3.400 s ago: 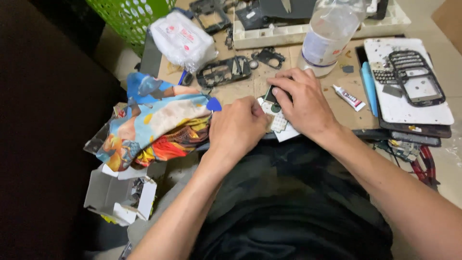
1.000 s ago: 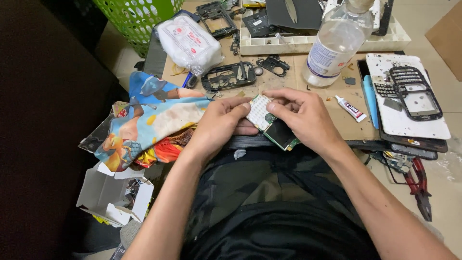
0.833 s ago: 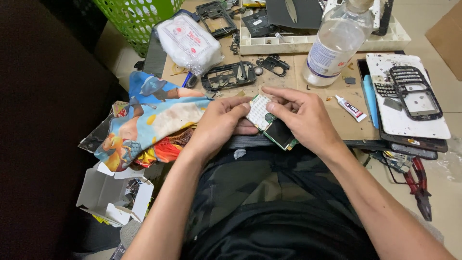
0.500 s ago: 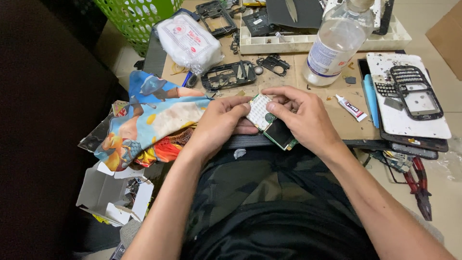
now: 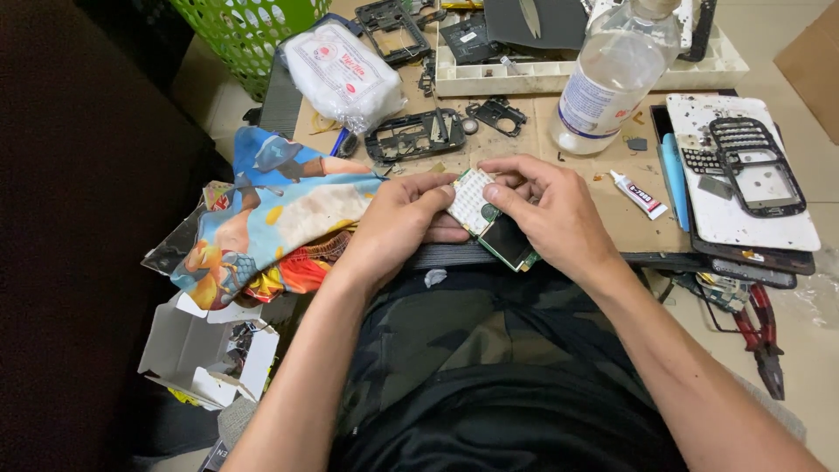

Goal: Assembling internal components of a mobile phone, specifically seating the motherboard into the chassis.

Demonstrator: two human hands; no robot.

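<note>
Both hands hold a bare phone circuit board point(image 5: 489, 218) with a white keypad grid at its top and a dark screen at its lower end, just over the front edge of a brown work board point(image 5: 629, 223). My left hand point(image 5: 398, 223) grips its left side, thumb and forefinger on the keypad part. My right hand point(image 5: 551, 214) wraps the right side, fingertips pressing on the keypad top.
A clear plastic bottle point(image 5: 612, 74), a small glue tube point(image 5: 638, 192), a black phone frame point(image 5: 415, 134), a white bag point(image 5: 343, 74), a white parts tray point(image 5: 577, 74), a white plate point(image 5: 743, 214) bearing a phone cover, red pliers point(image 5: 760, 336), colourful cloth point(image 5: 262, 218), a green basket point(image 5: 249, 31).
The hands lifted the board from flat on the work surface and tilted it. Over the last second they only shifted slightly, with fingertips adjusting on the keypad.
</note>
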